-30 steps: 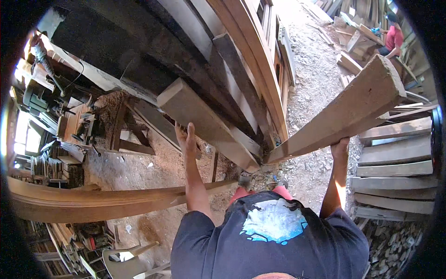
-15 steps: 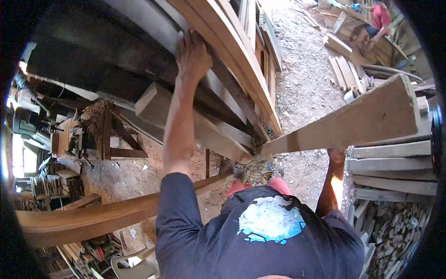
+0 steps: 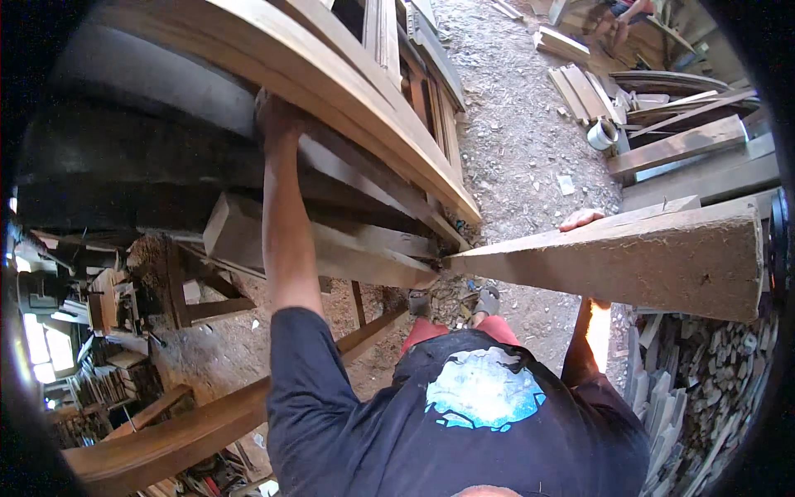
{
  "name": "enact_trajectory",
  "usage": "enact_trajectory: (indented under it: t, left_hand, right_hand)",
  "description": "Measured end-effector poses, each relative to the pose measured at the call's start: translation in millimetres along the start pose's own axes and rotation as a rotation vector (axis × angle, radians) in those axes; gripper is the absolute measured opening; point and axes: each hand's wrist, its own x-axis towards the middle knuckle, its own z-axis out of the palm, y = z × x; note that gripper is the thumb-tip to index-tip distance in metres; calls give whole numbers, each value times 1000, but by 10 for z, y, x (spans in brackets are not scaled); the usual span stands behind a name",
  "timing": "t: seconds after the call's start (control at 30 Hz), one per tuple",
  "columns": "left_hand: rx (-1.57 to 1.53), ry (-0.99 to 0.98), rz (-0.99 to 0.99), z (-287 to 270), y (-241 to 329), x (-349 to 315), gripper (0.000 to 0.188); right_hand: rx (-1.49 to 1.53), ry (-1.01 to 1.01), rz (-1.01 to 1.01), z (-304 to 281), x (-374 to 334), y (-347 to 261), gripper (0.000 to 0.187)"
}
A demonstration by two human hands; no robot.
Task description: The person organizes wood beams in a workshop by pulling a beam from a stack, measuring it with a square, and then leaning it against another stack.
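A thick, pale wooden beam (image 3: 613, 261) stands tilted at my right, its broad end toward me and its narrow-looking far end low near my feet. My right hand (image 3: 582, 219) is closed on it, the fingers showing over its upper edge while the forearm passes behind. At the upper left, my left hand (image 3: 279, 118) reaches in among leaning timbers, between a brown wooden plank (image 3: 331, 70) and a grey board (image 3: 166, 70). Shadow and the plank hide its fingers. Below that arm lies another squared beam (image 3: 339, 248).
A long brown timber (image 3: 190, 414) crosses the lower left. Stacked offcuts (image 3: 712, 389) fill the lower right. A white bucket (image 3: 602, 134) and short boards (image 3: 580, 91) lie on the chip-strewn ground (image 3: 513, 108). Another person (image 3: 621, 18) is at the far right.
The pale beam's near end has dropped and come closer to me. My right hand's fingers now show over its upper edge. My left hand has shifted left, against the brown plank. The view has turned.
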Motion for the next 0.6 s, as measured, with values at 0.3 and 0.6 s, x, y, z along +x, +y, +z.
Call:
enact_trajectory:
  t: [0.3,0.6]
  left_hand:
    - [-435,260,-293,-1739,1416,-633,68]
    - [-1643,464,-837,-1131,1560,-1975,94]
  right_hand:
    - [17,-1,19,-37,169,122,115]
    - [13,-18,30,33,254,195,112]
